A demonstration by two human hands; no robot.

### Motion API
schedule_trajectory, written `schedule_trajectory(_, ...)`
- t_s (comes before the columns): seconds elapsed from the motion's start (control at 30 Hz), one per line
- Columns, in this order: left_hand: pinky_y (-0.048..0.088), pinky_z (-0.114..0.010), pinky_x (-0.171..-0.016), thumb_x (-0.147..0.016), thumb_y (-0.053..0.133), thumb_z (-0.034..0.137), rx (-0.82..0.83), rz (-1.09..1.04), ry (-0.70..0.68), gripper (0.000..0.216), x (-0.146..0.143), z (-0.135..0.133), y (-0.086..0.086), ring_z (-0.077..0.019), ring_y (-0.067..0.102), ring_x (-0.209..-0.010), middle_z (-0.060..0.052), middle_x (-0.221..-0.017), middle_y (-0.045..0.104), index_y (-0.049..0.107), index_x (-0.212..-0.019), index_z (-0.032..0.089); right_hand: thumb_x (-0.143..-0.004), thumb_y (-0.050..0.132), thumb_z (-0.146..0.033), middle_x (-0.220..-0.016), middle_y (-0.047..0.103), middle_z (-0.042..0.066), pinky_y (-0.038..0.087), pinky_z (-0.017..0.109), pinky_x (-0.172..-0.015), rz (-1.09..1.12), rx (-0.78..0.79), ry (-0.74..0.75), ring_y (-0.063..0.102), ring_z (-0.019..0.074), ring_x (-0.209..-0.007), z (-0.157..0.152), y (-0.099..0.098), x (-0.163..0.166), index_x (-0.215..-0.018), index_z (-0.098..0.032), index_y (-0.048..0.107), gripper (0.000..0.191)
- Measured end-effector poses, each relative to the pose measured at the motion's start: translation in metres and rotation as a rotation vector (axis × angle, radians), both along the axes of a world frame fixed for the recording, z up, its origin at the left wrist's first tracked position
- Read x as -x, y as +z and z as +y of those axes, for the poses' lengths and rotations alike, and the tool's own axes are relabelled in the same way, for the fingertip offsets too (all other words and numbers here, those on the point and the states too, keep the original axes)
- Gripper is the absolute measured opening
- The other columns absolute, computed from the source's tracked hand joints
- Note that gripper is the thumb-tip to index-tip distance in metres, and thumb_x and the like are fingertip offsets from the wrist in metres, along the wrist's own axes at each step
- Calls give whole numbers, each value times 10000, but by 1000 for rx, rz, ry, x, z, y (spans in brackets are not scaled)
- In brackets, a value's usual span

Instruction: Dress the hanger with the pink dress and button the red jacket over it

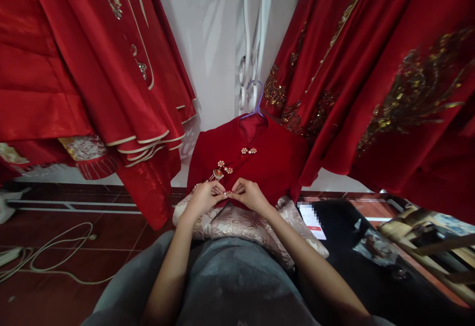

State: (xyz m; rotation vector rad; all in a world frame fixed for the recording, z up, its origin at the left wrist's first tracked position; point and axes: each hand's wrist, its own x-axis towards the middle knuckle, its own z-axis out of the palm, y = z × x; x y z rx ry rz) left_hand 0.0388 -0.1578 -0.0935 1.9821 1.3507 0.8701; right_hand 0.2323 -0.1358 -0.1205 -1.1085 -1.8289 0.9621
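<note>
A red jacket [282, 167] with a stand collar hangs in front of me on a purple hanger [256, 111]. Pearl-and-gold clasps [249, 151] fasten its front, and a beaded tassel ornament [218, 172] sits on its left side. At the lower front, my left hand [208, 196] and my right hand [249, 195] meet from either side. Their fingertips pinch the two ends of a small ornamental clasp [227, 194], partly hidden by the fingers. Cream-and-pink brocade fabric [241, 223] lies below, across my lap.
Red garments [107, 69] with gold piping hang at left, sequined red ones [371, 93] at right. A phone [311, 222] and a clear plastic bag [376, 248] rest on a black surface [341, 276]. White cable [59, 271] coils on the tiled floor.
</note>
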Motion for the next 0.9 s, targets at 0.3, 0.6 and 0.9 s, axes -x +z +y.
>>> schedule_trajectory(0.3, 537, -254, -706, -743, 682, 264, 0, -17, 30, 99, 2, 0, 1, -159, 684, -734, -33, -788, 722, 663, -788, 179, -671, 770, -312, -711, 706, 17, 530, 257, -632, 14, 31, -27, 704, 178, -696, -3, 4, 4, -704, -198, 541, 258)
schedule_trajectory(0.6, 529, -256, -691, -755, 674, 270, -15, 14, 55, 94, -1, -1, 1, -152, 679, -719, -28, -759, 715, 656, -785, 183, -694, 750, -288, -722, 699, 13, 526, 250, -636, -9, 31, -37, 693, 162, -698, -6, 7, 6, -709, -201, 525, 242)
schedule_trajectory(0.9, 478, -330, -866, -863, 593, 355, -382, 118, 106, 180, 15, 19, 48, -176, 604, -894, -38, -940, 656, 654, -929, 198, -668, 760, -301, -711, 705, 20, 516, 265, -660, -35, 136, 202, 689, 165, -709, -12, 39, -19, -719, -185, 540, 254)
